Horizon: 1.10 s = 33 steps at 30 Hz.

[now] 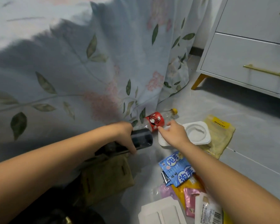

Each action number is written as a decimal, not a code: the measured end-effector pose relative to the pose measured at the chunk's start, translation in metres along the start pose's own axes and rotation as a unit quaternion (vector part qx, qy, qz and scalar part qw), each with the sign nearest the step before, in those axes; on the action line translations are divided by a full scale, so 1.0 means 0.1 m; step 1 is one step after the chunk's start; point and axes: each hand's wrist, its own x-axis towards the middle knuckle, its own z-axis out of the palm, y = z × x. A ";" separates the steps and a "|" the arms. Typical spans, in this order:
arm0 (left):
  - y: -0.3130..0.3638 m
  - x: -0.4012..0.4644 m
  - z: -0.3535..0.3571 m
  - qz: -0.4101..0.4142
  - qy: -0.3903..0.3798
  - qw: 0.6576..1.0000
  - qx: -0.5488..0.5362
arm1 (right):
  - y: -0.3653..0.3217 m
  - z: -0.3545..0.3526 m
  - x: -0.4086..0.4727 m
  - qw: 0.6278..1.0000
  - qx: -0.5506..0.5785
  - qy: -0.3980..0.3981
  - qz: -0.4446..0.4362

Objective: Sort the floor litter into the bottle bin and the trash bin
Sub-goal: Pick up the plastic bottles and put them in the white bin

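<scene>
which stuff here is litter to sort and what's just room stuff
Job: dark bottle in left hand; red-label bottle by right hand; white tray; yellow pouch; blue wrapper.
Lying about: floral bedsheet; white dresser.

Both bare forearms reached from the lower frame toward the centre. The left hand (127, 138) was curled around a dark bottle (142, 139), knuckles upward. The right hand (174, 132) was stretched forward, fingers loosely spread, holding nothing.
</scene>
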 end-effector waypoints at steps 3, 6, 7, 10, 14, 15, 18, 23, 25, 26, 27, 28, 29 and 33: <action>0.00 -0.17 -0.10 -0.001 -0.016 1.000 -0.020 | -0.14 0.08 0.21 1.000 0.002 -0.006 0.016; -0.04 -0.29 -0.16 -0.002 -0.043 0.998 -0.044 | -0.29 0.18 0.34 0.992 0.097 -0.022 0.072; -0.05 -0.31 -0.16 -0.003 -0.054 0.997 -0.057 | -0.33 0.21 0.38 0.986 0.129 -0.032 0.099; -0.11 -0.34 -0.14 -0.009 -0.081 0.990 -0.119 | -0.42 0.33 0.49 0.961 0.214 -0.034 0.174; -0.28 -0.34 -0.10 -0.024 -0.101 0.983 -0.149 | -0.41 0.56 0.70 0.929 0.278 -0.003 0.246; -0.32 -0.34 -0.09 -0.029 -0.101 0.984 -0.144 | -0.39 0.63 0.74 0.923 0.291 0.003 0.252; -0.44 -0.34 -0.07 -0.045 -0.104 0.982 -0.148 | -0.31 0.79 0.80 0.926 0.290 0.046 0.237; -0.56 -0.30 -0.02 -0.061 -0.119 0.978 -0.159 | -0.25 0.91 0.81 0.933 0.293 0.043 0.205; -0.56 -0.30 -0.01 -0.068 -0.115 0.977 -0.163 | -0.25 0.88 0.76 0.931 0.310 0.032 0.191; -0.54 -0.30 0.00 -0.070 -0.116 0.977 -0.165 | -0.25 0.86 0.73 0.932 0.312 0.033 0.181; -0.52 -0.31 0.01 -0.074 -0.120 0.975 -0.169 | -0.23 0.82 0.71 0.935 0.309 0.034 0.173; -0.48 -0.33 0.01 -0.077 -0.124 0.974 -0.174 | -0.21 0.78 0.67 0.938 0.305 0.039 0.163; -0.45 -0.36 0.01 -0.078 -0.124 0.973 -0.176 | -0.18 0.72 0.63 0.938 0.306 0.040 0.155; -0.28 -0.60 -0.07 -0.067 -0.095 0.979 -0.166 | -0.10 0.33 0.26 0.942 0.307 0.058 0.119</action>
